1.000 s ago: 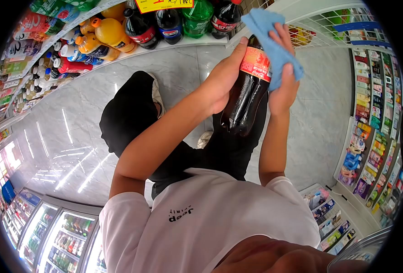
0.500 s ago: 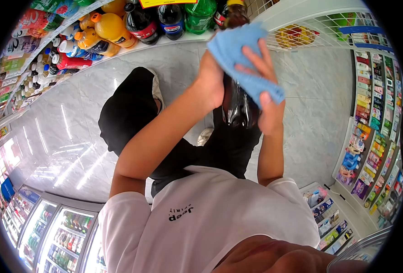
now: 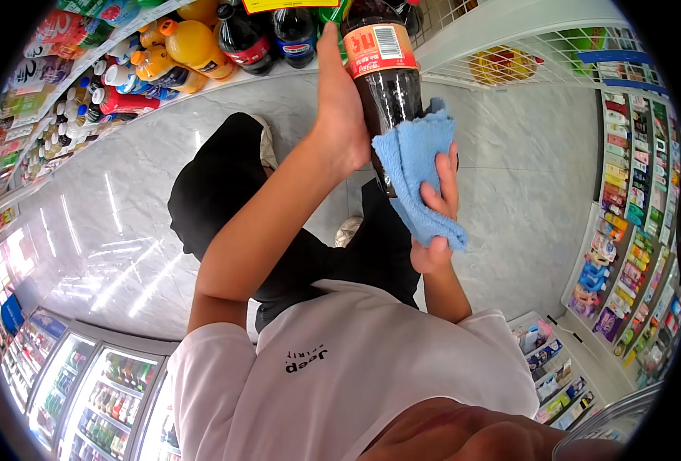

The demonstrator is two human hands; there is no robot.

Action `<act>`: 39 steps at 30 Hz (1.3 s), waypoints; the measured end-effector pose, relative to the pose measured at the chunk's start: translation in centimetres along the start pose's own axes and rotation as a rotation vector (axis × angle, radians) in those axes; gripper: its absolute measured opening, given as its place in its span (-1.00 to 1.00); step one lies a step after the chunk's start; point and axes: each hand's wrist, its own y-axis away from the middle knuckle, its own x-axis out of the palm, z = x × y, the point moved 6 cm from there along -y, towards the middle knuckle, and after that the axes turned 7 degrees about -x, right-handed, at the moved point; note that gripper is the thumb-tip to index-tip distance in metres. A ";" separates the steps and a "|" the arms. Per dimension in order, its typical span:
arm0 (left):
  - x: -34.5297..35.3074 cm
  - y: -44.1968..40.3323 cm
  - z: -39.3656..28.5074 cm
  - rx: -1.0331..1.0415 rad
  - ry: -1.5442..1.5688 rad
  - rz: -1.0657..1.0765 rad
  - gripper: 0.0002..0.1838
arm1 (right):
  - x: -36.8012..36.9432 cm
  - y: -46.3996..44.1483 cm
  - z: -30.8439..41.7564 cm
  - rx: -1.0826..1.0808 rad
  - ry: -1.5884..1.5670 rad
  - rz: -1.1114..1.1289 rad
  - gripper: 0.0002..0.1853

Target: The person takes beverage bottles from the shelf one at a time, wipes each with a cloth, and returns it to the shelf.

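Note:
A large cola bottle (image 3: 390, 92) with dark liquid and an orange-red label is tilted in front of me, its label end toward the shelf. My left hand (image 3: 342, 111) supports it along its left side, with most fingers hidden behind it. A folded light blue cloth (image 3: 413, 165) lies against the bottle's lower part. Bent around that cloth are the fingers of my right hand (image 3: 444, 192), thumb near its lower corner. The bottle's cap is out of frame at the top.
Soda bottles (image 3: 242, 42) and orange drinks (image 3: 194, 50) line the shelf ahead. A white wire basket (image 3: 525, 58) is at upper right. Shelves of small packets (image 3: 624, 223) stand on the right, glass-door fridges (image 3: 114, 399) at lower left. Tiled floor (image 3: 525, 192) lies below.
The cloth and my right hand have slid from the bottle's upper part down toward its base, uncovering the label. The bottle has shifted toward the shelf, and my left hand has moved up slightly.

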 end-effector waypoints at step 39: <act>0.2 0.3 3.4 -0.013 -0.122 -0.071 -0.29 | -0.6 -8.6 -2.8 0.403 -0.250 0.038 -0.34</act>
